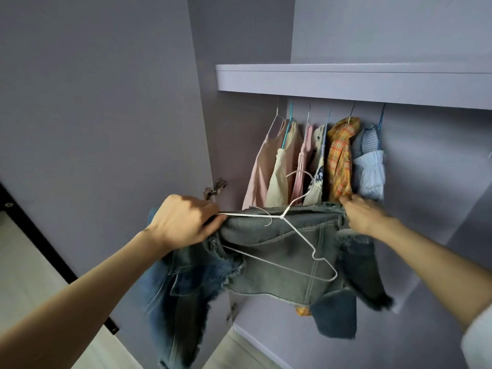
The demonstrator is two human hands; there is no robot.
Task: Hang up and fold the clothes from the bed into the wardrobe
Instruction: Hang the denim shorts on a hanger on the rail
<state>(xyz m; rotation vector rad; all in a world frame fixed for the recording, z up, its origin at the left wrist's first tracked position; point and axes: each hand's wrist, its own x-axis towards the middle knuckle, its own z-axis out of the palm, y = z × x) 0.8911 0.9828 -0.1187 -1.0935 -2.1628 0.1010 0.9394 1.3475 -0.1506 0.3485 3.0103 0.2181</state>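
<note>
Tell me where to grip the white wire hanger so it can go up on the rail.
Take the white wire hanger at its neck, where the two arms meet under the hook, coming from above. It lies tilted across the denim jacket, hook pointing up toward the hung clothes, so the neck is bare. The left hand pinches one arm's end with the denim; the right hand grips the collar.

Both bare forearms extend forward and upward, converging slightly. Left hand (183,222): knuckles up, fingers curled under, gripping the jacket (279,257) and 1 end of the hanger (292,235) at its left side. Right hand (364,217): back facing the camera, fingers curled, gripping the jacket's right upper edge. A white sleeve edge shows at the right elbow.
</note>
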